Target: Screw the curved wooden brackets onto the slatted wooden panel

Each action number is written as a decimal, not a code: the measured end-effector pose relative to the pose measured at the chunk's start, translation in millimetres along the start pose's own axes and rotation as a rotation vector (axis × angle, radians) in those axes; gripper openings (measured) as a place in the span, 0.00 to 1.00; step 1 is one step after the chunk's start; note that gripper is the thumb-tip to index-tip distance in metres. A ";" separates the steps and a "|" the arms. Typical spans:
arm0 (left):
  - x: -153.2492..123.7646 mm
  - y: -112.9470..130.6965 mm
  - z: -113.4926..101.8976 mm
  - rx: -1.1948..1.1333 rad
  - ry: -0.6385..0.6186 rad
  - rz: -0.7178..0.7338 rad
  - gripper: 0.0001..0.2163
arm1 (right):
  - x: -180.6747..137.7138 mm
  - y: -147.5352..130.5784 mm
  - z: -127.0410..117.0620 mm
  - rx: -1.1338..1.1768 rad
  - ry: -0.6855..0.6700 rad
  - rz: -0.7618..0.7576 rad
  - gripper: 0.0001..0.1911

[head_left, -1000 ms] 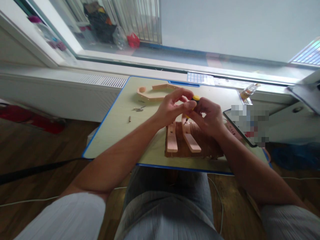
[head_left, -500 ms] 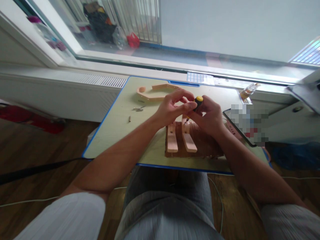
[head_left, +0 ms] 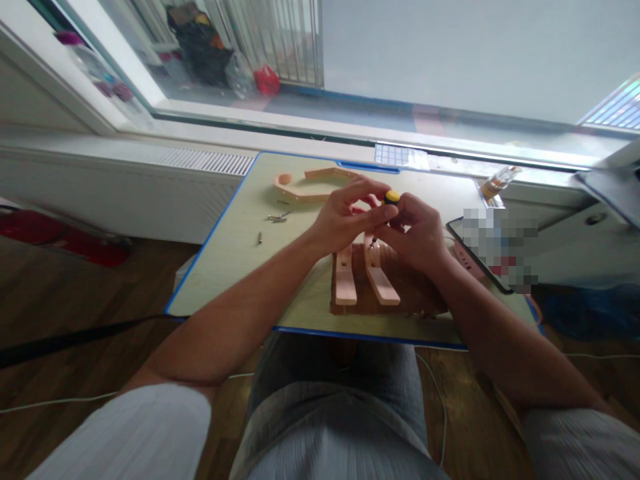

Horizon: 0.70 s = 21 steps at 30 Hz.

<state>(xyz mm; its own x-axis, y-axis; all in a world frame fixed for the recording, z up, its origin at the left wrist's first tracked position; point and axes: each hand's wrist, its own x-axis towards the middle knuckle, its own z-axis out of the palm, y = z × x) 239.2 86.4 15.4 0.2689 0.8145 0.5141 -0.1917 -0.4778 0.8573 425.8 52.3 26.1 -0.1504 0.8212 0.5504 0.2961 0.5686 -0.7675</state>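
Observation:
A screwdriver with a yellow and black handle stands slightly tilted, its top leaning right. My left hand pinches the handle from the left. From the other side my right hand is closed around it, hiding much of the handle and shaft. The tip meets a screw in the right-hand wooden hook. That hook and a second wooden hook, with a hole in it, lie side by side on a brown block. Their far ends are hidden beneath my hands.
On the table lie several loose screws, a single screw and more bent wooden pieces. A phone or tablet leans at the right. Behind it is a clear container. A window runs along the back.
The screwdriver's top has shifted a little left, with my fingers moving around it. The near end of the right-hand wooden hook has swung slightly right.

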 end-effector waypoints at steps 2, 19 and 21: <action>0.8 -0.4 -0.4 -0.019 -0.021 0.019 0.16 | 0.2 0.4 -1.6 0.030 -0.026 0.008 0.18; 0.1 4.0 0.9 0.027 0.008 -0.009 0.21 | 0.7 -3.6 -2.5 0.040 -0.047 -0.024 0.26; -0.2 3.1 1.1 0.047 0.018 -0.017 0.21 | 0.9 -2.9 -1.1 0.047 -0.041 -0.013 0.27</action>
<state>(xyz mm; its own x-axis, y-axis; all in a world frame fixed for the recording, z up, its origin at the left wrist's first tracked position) 239.6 84.4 18.0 0.2544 0.8283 0.4991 -0.1429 -0.4783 0.8665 425.7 51.3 29.2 -0.1924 0.8143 0.5476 0.2491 0.5803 -0.7754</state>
